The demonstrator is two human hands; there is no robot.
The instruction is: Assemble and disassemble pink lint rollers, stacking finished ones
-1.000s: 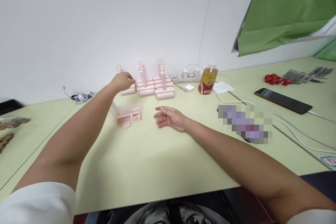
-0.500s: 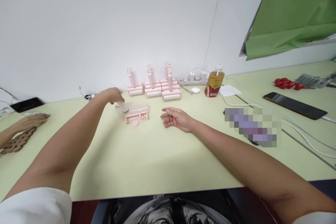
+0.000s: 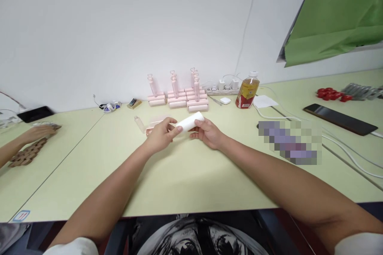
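Note:
A white lint-roller roll (image 3: pixel 189 122) is held in the air between both hands, tilted slightly up to the right. My left hand (image 3: pixel 161 135) grips its left end with the thumb on top. Around the right end, my right hand (image 3: pixel 209 132) has its thumb and fingers closed. Behind my left hand lie a clear pink case (image 3: pixel 157 120) and its pink part (image 3: pixel 149 131), mostly covered by the fingers. Left of them a small clear pink tube (image 3: pixel 139 124) leans on the table.
Several pink lint rollers (image 3: pixel 178 103) with heart-topped handles stand near the wall. To their right are a power strip (image 3: pixel 221 91), a drink bottle (image 3: pixel 247 91) and a phone (image 3: pixel 339 119). At far left, another person's hand (image 3: pixel 42 132) is by brown wooden pieces (image 3: pixel 28 152).
My left hand has come right and nearer from the far left of the case, bringing the white roll. My right hand has closed on the roll's other end.

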